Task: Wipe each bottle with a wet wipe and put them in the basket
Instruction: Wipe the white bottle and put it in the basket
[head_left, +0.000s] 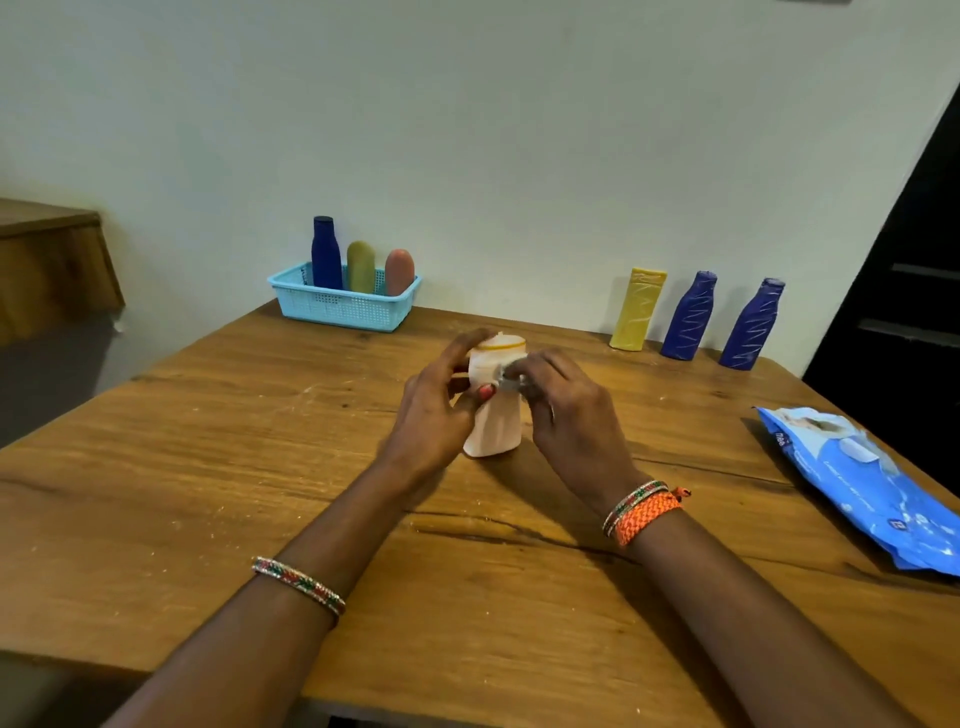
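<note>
A pale peach bottle (493, 421) stands on the wooden table (260, 441) at its middle. My left hand (436, 410) grips the bottle from the left, thumb on its front. My right hand (566, 410) pinches a small white wet wipe (508, 378) against the bottle's upper part. A light blue basket (343, 306) sits at the table's far left edge by the wall and holds a dark blue bottle (326, 254), an olive-yellow bottle (360, 267) and a salmon bottle (399, 272).
A yellow bottle (638, 309) and two dark blue bottles (690, 317) (752, 325) stand in a row at the far right by the wall. A blue pack of wet wipes (862, 483) lies at the right edge. A wooden counter (47, 260) is off to the left.
</note>
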